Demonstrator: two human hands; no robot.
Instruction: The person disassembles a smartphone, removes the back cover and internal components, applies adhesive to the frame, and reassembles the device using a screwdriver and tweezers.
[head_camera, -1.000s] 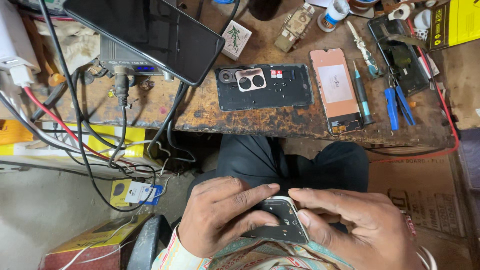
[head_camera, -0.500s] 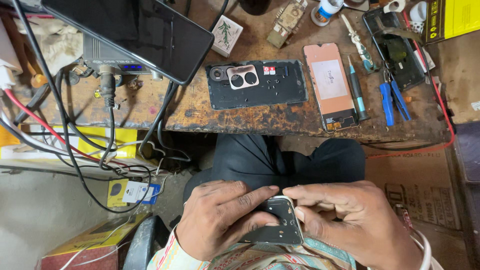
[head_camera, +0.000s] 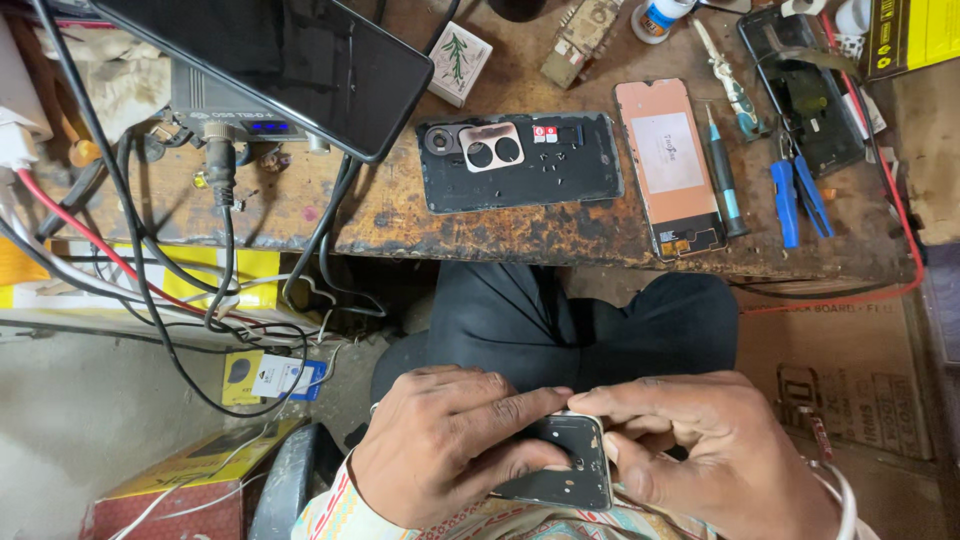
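Observation:
Both my hands hold a small dark phone frame (head_camera: 565, 462) over my lap, low in the view. My left hand (head_camera: 440, 445) grips its left side, with the index finger stretched along the top edge. My right hand (head_camera: 715, 455) pinches its upper right corner, thumb against the right side. On the worn wooden bench (head_camera: 400, 215) above lie a black phone back panel with a copper camera plate (head_camera: 520, 160) and a copper-backed phone screen (head_camera: 670, 165).
A large dark tablet (head_camera: 270, 55) rests on a grey power unit (head_camera: 235, 120) with black and red cables trailing off the bench's left edge. A screwdriver (head_camera: 722, 170), blue-handled pliers (head_camera: 797, 195) and another phone shell (head_camera: 805, 95) lie at right. Boxes sit on the floor.
The view has shifted so the bench sits lower and more to the right. My hands stay on the phone frame, and my fingers have closed in along its top edge.

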